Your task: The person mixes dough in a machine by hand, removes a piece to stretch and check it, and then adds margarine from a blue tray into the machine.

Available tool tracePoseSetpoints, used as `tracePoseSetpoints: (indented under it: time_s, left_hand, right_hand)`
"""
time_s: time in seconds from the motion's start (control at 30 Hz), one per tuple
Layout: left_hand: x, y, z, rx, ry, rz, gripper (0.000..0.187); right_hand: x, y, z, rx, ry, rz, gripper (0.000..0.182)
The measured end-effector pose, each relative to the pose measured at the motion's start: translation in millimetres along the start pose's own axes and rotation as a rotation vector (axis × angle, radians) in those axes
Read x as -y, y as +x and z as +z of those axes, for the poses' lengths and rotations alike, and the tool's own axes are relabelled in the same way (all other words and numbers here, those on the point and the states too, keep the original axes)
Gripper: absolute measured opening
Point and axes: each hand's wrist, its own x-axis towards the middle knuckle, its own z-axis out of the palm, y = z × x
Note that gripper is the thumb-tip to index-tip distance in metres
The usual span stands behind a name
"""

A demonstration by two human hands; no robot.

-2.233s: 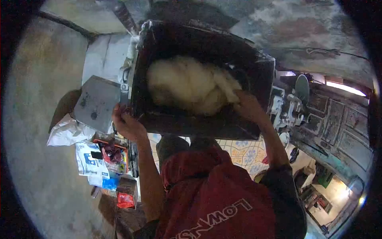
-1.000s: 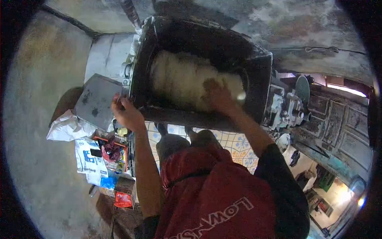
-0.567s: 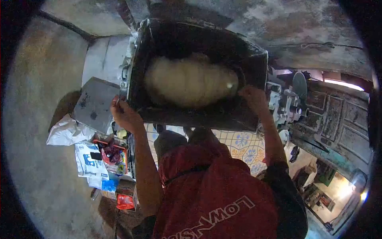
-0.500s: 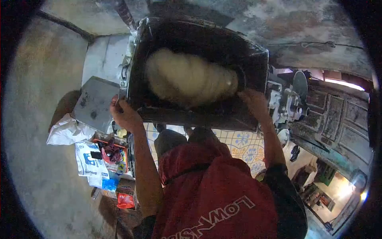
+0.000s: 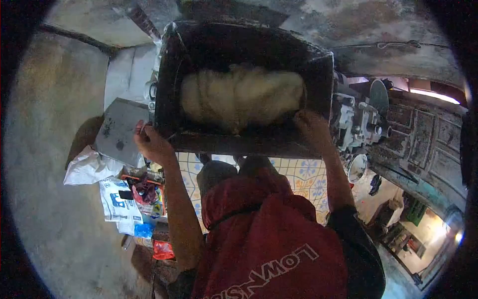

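A large pale mass of dough point(image 5: 241, 94) lies across the inside of a dark, open-topped mixing trough point(image 5: 234, 142), its outline smeared by motion. At the trough's left front corner is my left hand point(image 5: 153, 145), raised with its fingers curled in; I cannot tell what is between them. Over the front right of the trough reaches my right hand point(image 5: 312, 127), in dim light. Its fingers stretch toward the dough's right end, with the fingertips close to the lower edge of it.
Mechanical parts point(image 5: 356, 119) stick out from the trough's right side. A grey panel point(image 5: 119, 132) leans at the left, above a white sack point(image 5: 89, 167) and a printed plastic bag point(image 5: 117, 202). Patterned floor tiles point(image 5: 303, 177) show beneath the trough, and a paneled wooden door point(image 5: 413, 144) stands at the right.
The dough has turned in the trough, from a slanted, tapering shape to a more level, blockier one. Both hands stay in nearly the same places, and the view has shifted slightly.
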Motion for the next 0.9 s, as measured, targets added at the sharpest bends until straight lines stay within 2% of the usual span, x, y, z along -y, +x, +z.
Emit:
tracePoseSetpoints:
  time_s: [0.03,0.13,0.23,0.3,0.33,0.5,0.63,0.73,0.9]
  left_hand:
    - [0,-1,0,-0.008,0.0,0.027,0.021]
    - [-5,1,-1,0.006,-0.01,-0.084,0.021]
    - [-8,0,0,0.001,0.031,-0.014,0.022]
    - [-17,2,1,0.007,0.1,-0.039,0.022]
    - [-19,2,1,0.011,0.134,-0.052,0.022]
    - [-4,2,1,-0.013,-0.098,-0.133,0.023]
    - [-5,2,-1,0.003,0.034,0.017,0.023]
    - [-14,4,1,0.01,0.071,-0.078,0.023]
    - [0,2,4,-0.042,-0.032,-0.082,0.021]
  right_hand:
    - [-6,0,3,0.014,-0.047,0.001,0.031]
    - [-20,1,15,0.065,-0.142,-0.024,0.03]
    - [-15,4,18,0.131,-0.171,-0.074,0.03]
    - [0,8,24,0.17,-0.232,-0.062,0.028]
    - [8,10,26,0.17,-0.247,-0.124,0.028]
    - [11,28,49,0.141,-0.277,-0.368,0.027]
    - [33,49,31,0.198,-0.288,-0.289,0.025]
    - [29,54,18,0.122,-0.258,-0.27,0.025]
    - [26,50,2,0.013,-0.2,-0.125,0.026]
